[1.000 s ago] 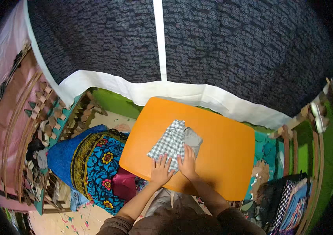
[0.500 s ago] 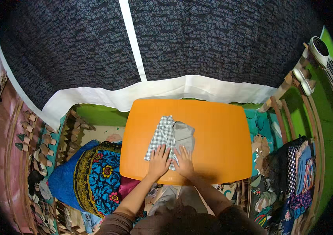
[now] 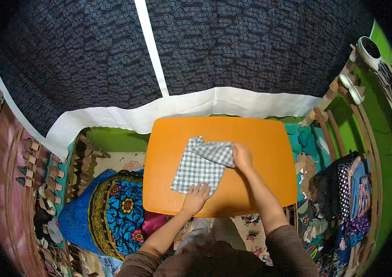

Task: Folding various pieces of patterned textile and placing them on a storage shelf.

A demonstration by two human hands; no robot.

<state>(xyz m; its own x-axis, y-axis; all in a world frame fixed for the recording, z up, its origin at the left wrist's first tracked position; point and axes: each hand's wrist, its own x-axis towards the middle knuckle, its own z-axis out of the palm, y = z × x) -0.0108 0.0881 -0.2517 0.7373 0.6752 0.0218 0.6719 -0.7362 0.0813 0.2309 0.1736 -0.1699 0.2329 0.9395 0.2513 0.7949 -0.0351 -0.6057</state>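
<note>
Head view: grey-white checked cloth (image 3: 200, 166) on orange counter (image 3: 269, 184), partly folded, top corner turned over. Left hand (image 3: 197, 195) flat, fingers spread on its near edge; right hand (image 3: 242, 156) pinches the folded corner.

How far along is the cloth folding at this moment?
Partly done: the checked cloth lies on the orange table with its top right corner turned over. The left hand pins the near edge; the right hand grips the folded flap. It is not yet a compact bundle.

Left hand (image 3: 197, 194) flat, fingers spread; right hand (image 3: 242, 155) farther forward, fingers curled
</note>
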